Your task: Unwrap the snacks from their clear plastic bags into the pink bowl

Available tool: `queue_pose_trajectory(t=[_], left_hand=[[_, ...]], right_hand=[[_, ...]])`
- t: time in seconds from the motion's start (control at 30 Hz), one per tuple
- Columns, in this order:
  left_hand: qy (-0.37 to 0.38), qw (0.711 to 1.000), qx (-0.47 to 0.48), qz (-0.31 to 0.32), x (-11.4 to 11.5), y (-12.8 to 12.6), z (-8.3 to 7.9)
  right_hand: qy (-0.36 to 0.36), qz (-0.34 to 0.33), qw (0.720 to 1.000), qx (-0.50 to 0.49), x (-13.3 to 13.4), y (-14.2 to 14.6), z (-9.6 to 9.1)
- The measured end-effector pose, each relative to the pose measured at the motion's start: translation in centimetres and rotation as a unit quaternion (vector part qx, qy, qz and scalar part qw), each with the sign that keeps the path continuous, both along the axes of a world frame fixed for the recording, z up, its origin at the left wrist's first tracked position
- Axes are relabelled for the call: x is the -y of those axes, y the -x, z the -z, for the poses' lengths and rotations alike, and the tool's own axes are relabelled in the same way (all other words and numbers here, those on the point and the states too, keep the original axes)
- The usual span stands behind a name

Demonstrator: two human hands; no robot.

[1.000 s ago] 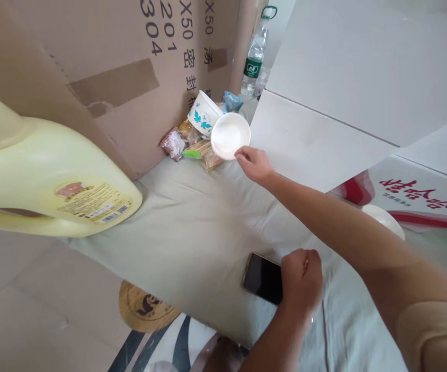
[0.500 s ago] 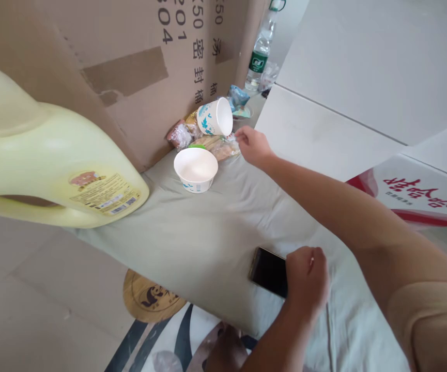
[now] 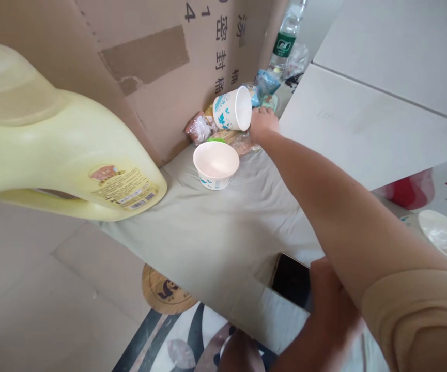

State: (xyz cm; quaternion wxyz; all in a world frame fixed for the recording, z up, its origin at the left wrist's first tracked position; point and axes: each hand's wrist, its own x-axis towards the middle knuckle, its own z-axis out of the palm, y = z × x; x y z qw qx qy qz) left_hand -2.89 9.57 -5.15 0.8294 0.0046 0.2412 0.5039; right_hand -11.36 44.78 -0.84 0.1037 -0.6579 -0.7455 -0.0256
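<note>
My right hand reaches to the back of the cloth-covered surface, beside the mouth of a tipped white paper cup with blue leaf prints. Its fingers curl down by a small blue and green packet; the fingertips and anything in them are hidden. In front stands an upright white paper bowl. Clear-wrapped packets lie under and around the cup. My left hand, closed and smeared by motion, is at the right end of a dark phone; what it holds, if anything, cannot be seen.
A large yellow jug stands at left before a cardboard box. A water bottle is at the back. White panels border the right, near another paper bowl. A round wooden stool sits below the cloth edge.
My right hand has moved further back, from the clear-wrapped packets to the blue and green packet. My left hand stays by the phone. The view has shifted, bringing a bowl in at right.
</note>
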Motion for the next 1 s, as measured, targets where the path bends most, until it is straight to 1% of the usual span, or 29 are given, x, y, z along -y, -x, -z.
queue_pose_trajectory(t=[0.07, 0.13, 0.27, 0.4, 0.47, 0.57, 0.67, 0.73, 0.8, 0.93, 1.0], left_hand=[[-0.065, 0.996, -0.066, 0.009, 0.4, 1.0, -0.7], [-0.114, 0.984, -0.135, 0.012, 0.8, 2.0, -1.3], [-0.141, 0.958, -0.248, 0.017, 1.2, 2.9, -2.3], [-0.145, 0.937, -0.317, 0.019, 1.2, 2.6, -2.5], [-0.150, 0.929, -0.338, 0.017, 1.3, 2.4, -2.4], [-0.156, 0.920, -0.358, 0.014, 1.4, 2.1, -2.3], [-0.159, 0.917, -0.366, 0.004, 1.5, 1.8, -2.3], [-0.157, 0.916, -0.368, 0.004, 1.5, 1.7, -2.4], [-0.152, 0.917, -0.368, 0.008, 1.4, 1.5, -2.7], [-0.153, 0.924, -0.351, 0.005, 1.9, 0.8, -3.8], [-0.154, 0.932, -0.327, 0.004, 2.6, 0.1, -4.4]], right_hand=[[-0.009, -0.017, 1.000, 0.008, 1.1, -0.2, -0.5], [-0.011, -0.039, 0.999, 0.017, 2.1, -0.4, -1.1], [-0.005, -0.075, 0.996, 0.042, 4.0, -0.5, -1.7], [-0.026, -0.110, 0.992, 0.051, 6.1, 0.2, -2.1], [-0.044, -0.118, 0.991, 0.041, 7.0, 0.5, -2.7], [-0.057, -0.100, 0.993, -0.010, 7.4, 0.0, -4.3], [-0.066, -0.071, 0.990, -0.099, 6.9, -1.6, -6.3], [-0.072, -0.058, 0.983, -0.158, 6.9, -3.2, -7.4], [-0.077, -0.036, 0.976, -0.200, 7.4, -5.3, -8.0], [-0.096, 0.024, 0.959, -0.267, 9.2, -10.1, -7.9], [-0.107, 0.011, 0.942, -0.319, 10.0, -12.1, -7.6]])
